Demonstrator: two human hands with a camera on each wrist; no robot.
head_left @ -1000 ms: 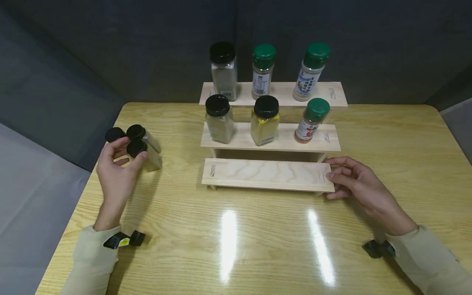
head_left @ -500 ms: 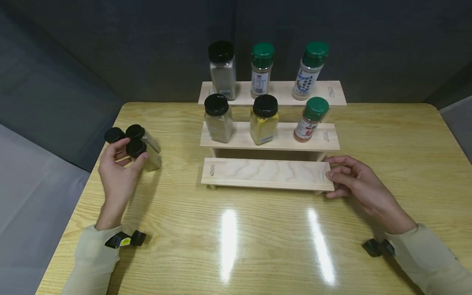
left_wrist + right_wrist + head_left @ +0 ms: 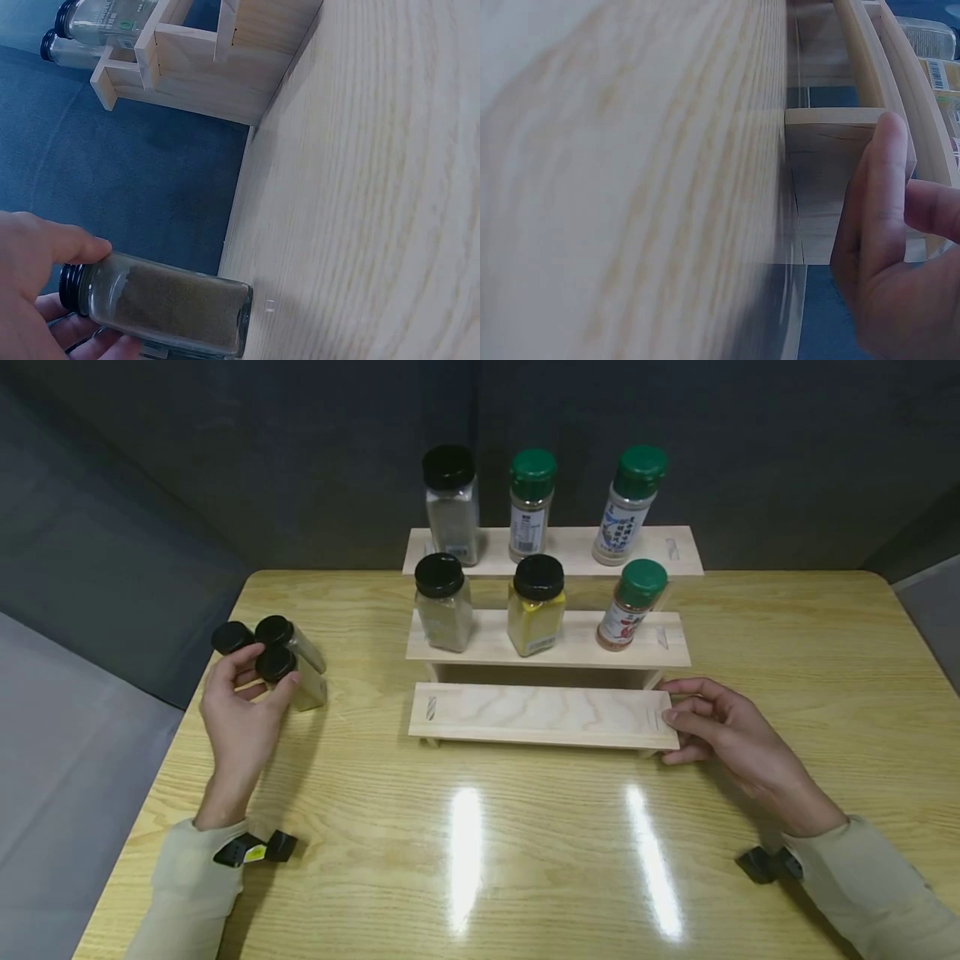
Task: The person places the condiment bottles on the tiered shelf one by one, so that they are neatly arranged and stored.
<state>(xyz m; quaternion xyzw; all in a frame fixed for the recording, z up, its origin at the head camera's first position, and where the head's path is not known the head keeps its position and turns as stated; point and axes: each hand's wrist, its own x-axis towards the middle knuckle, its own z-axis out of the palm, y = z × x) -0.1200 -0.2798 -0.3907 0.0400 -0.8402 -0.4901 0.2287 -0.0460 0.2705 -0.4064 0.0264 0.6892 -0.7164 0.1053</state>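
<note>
At the left of the table, my left hand [image 3: 242, 710] grips the nearest of 3 black-lidded spice jars, thumb and fingers about its neck and lid. In the left wrist view this spice jar [image 3: 176, 304] is clear glass with brownish powder and stands on the table. Its two neighbours, one jar [image 3: 306, 647] behind and one lid [image 3: 231, 636] further left, are close by. My right hand [image 3: 738, 739] holds the right end of the bottom step of a three-tier wooden spice rack [image 3: 540, 714], thumb on top. In the right wrist view its fingers [image 3: 885, 202] touch the rack's end.
On the middle tier stand two black-lidded jars [image 3: 444, 610] and a green-capped shaker [image 3: 628, 610]. The top tier bears a black-lidded jar [image 3: 454, 518] and two green-capped shakers [image 3: 530, 522]. A dark curtain [image 3: 337, 460] hangs behind the wooden table [image 3: 555, 860].
</note>
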